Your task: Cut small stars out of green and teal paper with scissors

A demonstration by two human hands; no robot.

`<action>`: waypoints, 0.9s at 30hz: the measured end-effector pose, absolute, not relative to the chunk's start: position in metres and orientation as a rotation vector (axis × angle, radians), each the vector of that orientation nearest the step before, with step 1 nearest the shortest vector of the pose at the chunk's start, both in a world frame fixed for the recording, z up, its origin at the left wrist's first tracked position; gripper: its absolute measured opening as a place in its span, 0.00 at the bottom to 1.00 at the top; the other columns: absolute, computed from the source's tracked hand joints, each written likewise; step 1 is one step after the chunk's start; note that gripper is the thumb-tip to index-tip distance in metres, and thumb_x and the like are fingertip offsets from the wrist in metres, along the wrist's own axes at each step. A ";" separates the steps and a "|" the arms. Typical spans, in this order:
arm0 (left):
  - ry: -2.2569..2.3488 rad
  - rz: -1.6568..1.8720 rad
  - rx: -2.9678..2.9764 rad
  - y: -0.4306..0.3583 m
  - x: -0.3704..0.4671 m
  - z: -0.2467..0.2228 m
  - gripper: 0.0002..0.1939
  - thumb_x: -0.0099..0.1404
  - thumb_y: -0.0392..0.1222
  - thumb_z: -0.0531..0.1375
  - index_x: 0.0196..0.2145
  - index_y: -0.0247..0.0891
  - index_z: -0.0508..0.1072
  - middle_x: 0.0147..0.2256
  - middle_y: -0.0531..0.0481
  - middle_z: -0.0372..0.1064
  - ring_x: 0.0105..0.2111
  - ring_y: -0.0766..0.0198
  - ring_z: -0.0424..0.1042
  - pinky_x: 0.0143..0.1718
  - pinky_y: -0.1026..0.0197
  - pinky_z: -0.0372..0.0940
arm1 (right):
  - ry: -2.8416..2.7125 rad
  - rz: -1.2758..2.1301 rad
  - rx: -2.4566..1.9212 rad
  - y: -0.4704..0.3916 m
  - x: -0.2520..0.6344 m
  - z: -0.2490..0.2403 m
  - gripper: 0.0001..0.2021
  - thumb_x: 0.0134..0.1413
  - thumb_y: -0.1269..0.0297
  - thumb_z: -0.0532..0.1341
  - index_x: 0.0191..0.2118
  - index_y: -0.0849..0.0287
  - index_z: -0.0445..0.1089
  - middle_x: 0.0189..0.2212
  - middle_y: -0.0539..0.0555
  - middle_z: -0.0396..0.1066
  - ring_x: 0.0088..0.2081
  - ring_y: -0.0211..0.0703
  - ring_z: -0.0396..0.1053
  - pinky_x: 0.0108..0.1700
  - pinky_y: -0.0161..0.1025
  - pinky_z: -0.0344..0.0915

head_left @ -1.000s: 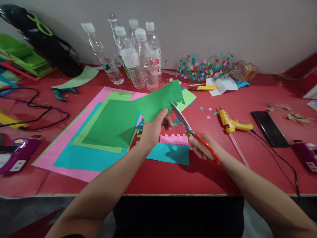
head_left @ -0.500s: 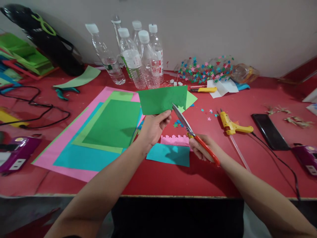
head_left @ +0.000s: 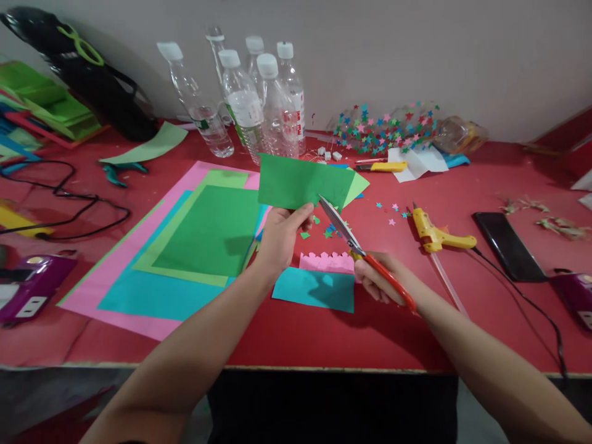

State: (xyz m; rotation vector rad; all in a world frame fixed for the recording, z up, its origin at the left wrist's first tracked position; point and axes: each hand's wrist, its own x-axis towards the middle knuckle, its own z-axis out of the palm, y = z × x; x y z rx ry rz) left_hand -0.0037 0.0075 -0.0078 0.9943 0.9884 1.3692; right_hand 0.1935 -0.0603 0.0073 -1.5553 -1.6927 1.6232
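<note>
My left hand [head_left: 283, 237] pinches the lower edge of a dark green paper piece [head_left: 296, 182], held up above the table. My right hand [head_left: 377, 277] grips red-handled scissors [head_left: 386, 276], whose blades point up and left. Their tips meet the lower edge of the green paper; whether they are cutting into it I cannot tell. Below lie a blue paper rectangle [head_left: 317, 288] and a pink strip with a zigzag-cut edge [head_left: 326, 261]. A light green paper [head_left: 358, 187] shows behind the held piece. Small paper stars [head_left: 329, 231] lie scattered under it.
Large coloured sheets [head_left: 208, 228] are stacked at left. Plastic bottles [head_left: 243, 111] stand at the wall beside a star-filled bottle [head_left: 383, 129]. A yellow cutter [head_left: 388, 166], glue gun [head_left: 437, 234] and black phone [head_left: 509, 246] lie at right. Green-handled pliers [head_left: 115, 175] lie at left.
The green paper has tilted, its right end dropping and its left end rising. My left hand has shifted slightly left. The scissors stay near the paper's lower edge.
</note>
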 end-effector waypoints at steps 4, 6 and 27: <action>1.016 1.341 1.099 0.009 -0.008 -0.005 0.12 0.56 0.40 0.62 0.17 0.36 0.70 0.17 0.54 0.65 0.18 0.73 0.62 0.22 0.66 0.58 | -1.774 1.620 -1.511 -0.060 0.201 0.009 0.17 0.56 0.49 0.55 0.26 0.58 0.59 0.12 0.43 0.58 0.13 0.30 0.55 0.16 0.28 0.53; 1.042 1.313 1.170 0.011 -0.011 -0.002 0.13 0.56 0.40 0.61 0.16 0.36 0.69 0.16 0.54 0.63 0.18 0.73 0.61 0.21 0.66 0.57 | -1.800 1.615 -1.502 -0.059 0.204 0.009 0.17 0.57 0.50 0.56 0.27 0.58 0.60 0.13 0.44 0.58 0.13 0.30 0.56 0.16 0.28 0.54; 1.033 1.100 1.354 0.026 -0.034 -0.001 0.14 0.52 0.40 0.63 0.13 0.37 0.67 0.13 0.54 0.60 0.16 0.72 0.57 0.20 0.64 0.53 | -1.842 1.619 -1.518 -0.057 0.209 0.015 0.19 0.55 0.48 0.58 0.25 0.58 0.59 0.12 0.43 0.56 0.14 0.31 0.54 0.18 0.30 0.52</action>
